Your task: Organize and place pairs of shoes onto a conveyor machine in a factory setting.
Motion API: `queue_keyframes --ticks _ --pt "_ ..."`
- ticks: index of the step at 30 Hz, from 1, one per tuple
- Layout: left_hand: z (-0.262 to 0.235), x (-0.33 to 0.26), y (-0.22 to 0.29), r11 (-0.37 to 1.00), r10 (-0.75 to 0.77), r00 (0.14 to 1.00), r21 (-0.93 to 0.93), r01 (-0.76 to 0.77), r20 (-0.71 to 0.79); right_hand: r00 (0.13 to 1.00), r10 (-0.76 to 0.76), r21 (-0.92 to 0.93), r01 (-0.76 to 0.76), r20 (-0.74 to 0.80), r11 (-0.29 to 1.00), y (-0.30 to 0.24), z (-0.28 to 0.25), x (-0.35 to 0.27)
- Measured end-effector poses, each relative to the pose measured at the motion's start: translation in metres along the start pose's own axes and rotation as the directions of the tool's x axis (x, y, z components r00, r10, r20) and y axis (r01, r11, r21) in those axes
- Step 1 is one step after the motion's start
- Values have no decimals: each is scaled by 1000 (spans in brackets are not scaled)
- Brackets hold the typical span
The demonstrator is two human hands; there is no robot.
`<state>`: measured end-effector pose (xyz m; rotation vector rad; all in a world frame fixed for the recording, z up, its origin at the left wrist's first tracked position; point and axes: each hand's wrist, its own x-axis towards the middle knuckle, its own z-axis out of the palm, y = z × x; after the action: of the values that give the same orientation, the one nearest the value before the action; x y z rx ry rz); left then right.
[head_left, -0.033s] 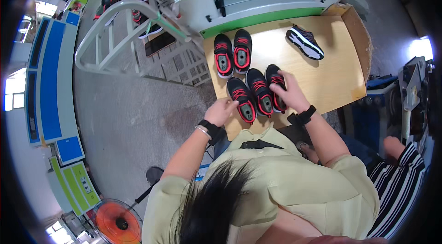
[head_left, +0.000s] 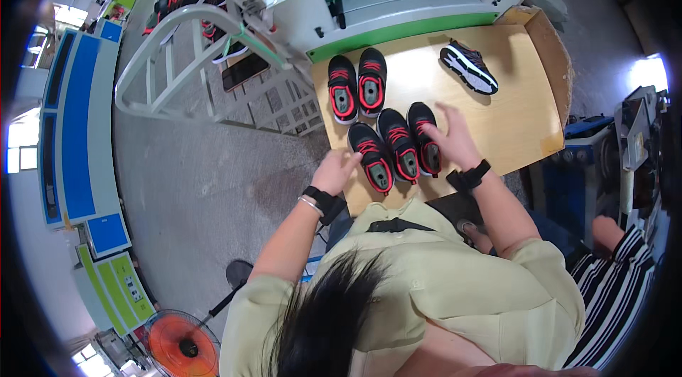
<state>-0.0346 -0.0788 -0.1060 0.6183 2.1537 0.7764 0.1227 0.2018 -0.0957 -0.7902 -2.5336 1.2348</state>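
Standing side by side on the table (head_left: 511, 121), three shoes (head_left: 398, 147) look alike: black, with red laces (head_left: 366, 146) and red-rimmed openings, toes pointing forward. The left hand (head_left: 332, 172), half curled, meets or nearly meets the outer side of the left shoe (head_left: 371, 158); whether it grips, I cannot tell. The right hand (head_left: 458, 137) is spread, clasping nothing, beside the right shoe (head_left: 428, 150), thumb by the laces.

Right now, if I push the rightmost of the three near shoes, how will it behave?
The rightmost shoe probably won't roll: it sits with its opening facing up. Pushed left, it would likely bump the middle shoe close beside it. Its laced upper suggests some give.
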Motion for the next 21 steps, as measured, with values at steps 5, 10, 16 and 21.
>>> queue_keyframes --ticks 5,10,16,21 --pt "-18 48 -20 980 -24 932 -191 -49 -361 902 -20 -416 -180 -432 891 72 -76 86" --pt "-7 111 32 685 33 999 -729 0 31 909 379 -214 -410 -175 887 158 -94 115" --pt "-70 128 53 963 237 892 -27 -267 -384 984 157 107 -147 -88 983 80 -70 113" --pt "-81 93 172 600 309 941 -796 -79 139 865 -501 40 501 -3 865 -47 -60 104"
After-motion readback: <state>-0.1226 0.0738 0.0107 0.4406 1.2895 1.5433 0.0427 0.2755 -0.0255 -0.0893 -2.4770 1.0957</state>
